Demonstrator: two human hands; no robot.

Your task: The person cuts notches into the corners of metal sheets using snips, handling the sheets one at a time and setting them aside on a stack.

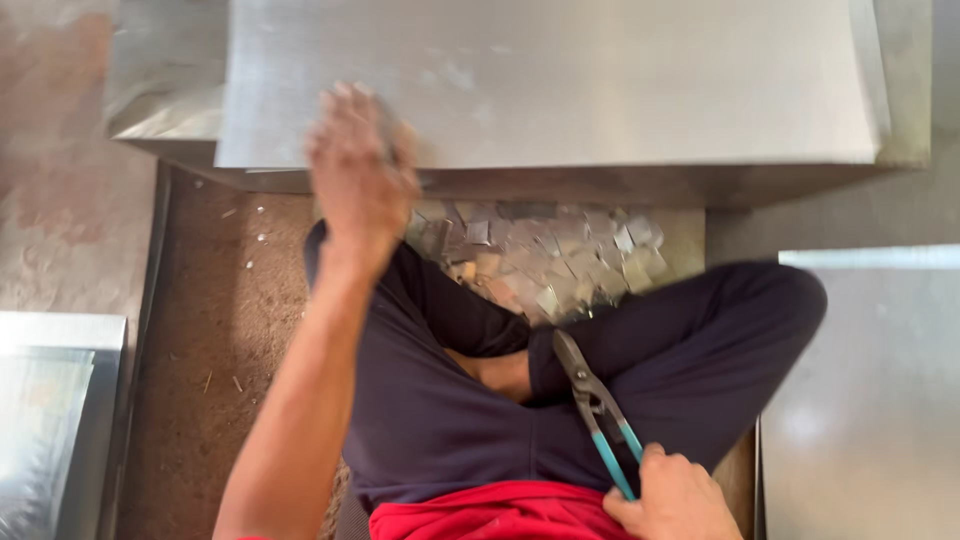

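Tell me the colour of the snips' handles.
Teal-blue grips on the snips, held by the right hand; the head view shows it best.

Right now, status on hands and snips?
Left hand on metal sheet edge. Right hand grips tin snips, blades shut. Metal offcuts piled ahead.

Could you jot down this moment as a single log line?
left hand: on metal sheet edge | right hand: holds tin snips over lap | metal offcuts: piled on floor
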